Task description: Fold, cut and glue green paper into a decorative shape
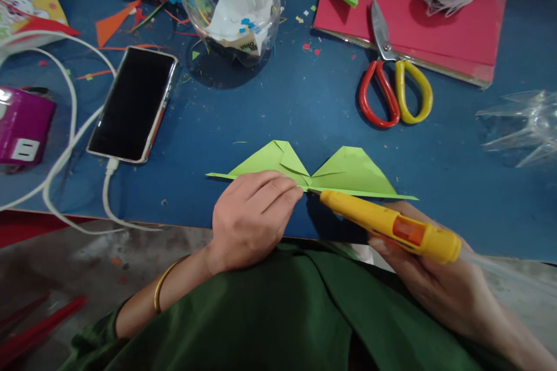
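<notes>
A folded light-green paper (359,174) with two peaks lies near the table's front edge. My left hand (255,214) rests on its lower edge, fingers together, pressing the paper left of its middle. In my right hand (444,266) is a yellow glue gun (369,213), held from below and behind. Its dark nozzle points left and reaches the paper's lower edge at the middle, just beside my left fingertips. A clear glue stick (491,266) sticks out of the gun's rear end.
Red-and-yellow-handled scissors (386,55) lie partly on red sheets (456,40). Left of them stands a clear plastic bowl (230,11) with scraps. A phone (133,105) with a white cable (105,185) and a purple device (26,122) lie at the left. Clear spiky plastic (533,124) is at the right.
</notes>
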{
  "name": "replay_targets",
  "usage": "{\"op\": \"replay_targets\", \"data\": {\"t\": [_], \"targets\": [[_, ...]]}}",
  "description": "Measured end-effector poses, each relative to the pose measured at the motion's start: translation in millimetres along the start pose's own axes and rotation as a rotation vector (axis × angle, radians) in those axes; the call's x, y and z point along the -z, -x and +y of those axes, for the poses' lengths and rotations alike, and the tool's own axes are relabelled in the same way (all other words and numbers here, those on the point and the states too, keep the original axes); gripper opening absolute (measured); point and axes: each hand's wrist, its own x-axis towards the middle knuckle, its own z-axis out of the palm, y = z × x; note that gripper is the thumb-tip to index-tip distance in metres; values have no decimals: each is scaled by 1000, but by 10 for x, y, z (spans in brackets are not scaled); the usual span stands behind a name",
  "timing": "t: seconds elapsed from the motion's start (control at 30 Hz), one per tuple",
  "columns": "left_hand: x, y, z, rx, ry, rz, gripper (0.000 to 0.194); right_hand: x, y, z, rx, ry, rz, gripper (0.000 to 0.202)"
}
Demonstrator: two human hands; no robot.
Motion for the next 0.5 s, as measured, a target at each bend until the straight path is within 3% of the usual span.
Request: {"op": "replay_targets", "data": {"t": [0.5], "targets": [[-15, 23, -10, -21, -23, 4, 15, -1, -84, -60, 16, 24, 72, 22]]}}
